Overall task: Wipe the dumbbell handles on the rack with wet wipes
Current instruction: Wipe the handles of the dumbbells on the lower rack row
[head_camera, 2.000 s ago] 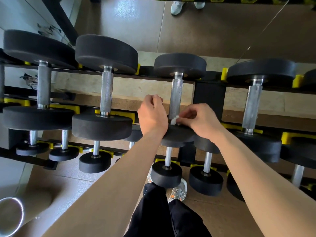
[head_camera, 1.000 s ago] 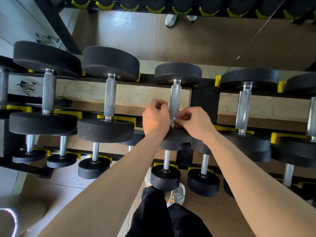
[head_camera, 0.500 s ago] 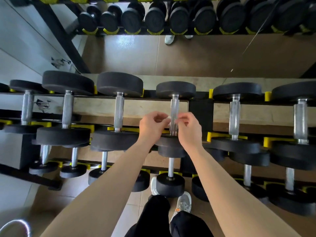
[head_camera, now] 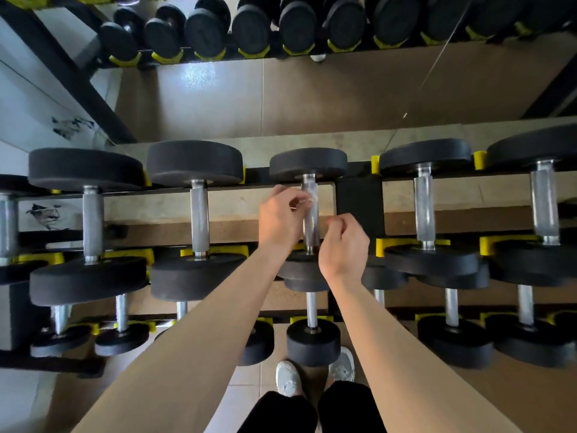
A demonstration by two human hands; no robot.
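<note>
A black rack with yellow cradles holds rows of black dumbbells with knurled steel handles. Both my hands work at the middle dumbbell's handle on the top tier. My left hand is at the handle's upper part and pinches a small white wet wipe against the steel. My right hand sits lower on the handle's right side. Its fingers are curled, and they seem to pinch the wipe's other end. Most of the wipe is hidden by my fingers and the handle.
Larger dumbbells flank the handle on the left, and more on the right. Smaller dumbbells fill the lower tier. A mirror behind shows another dumbbell row. My white shoes stand on the tiled floor below.
My left hand has moved up the handle with the wipe while the right hand stays lower. The view has pulled back and tilted up, showing more of the mirror.
</note>
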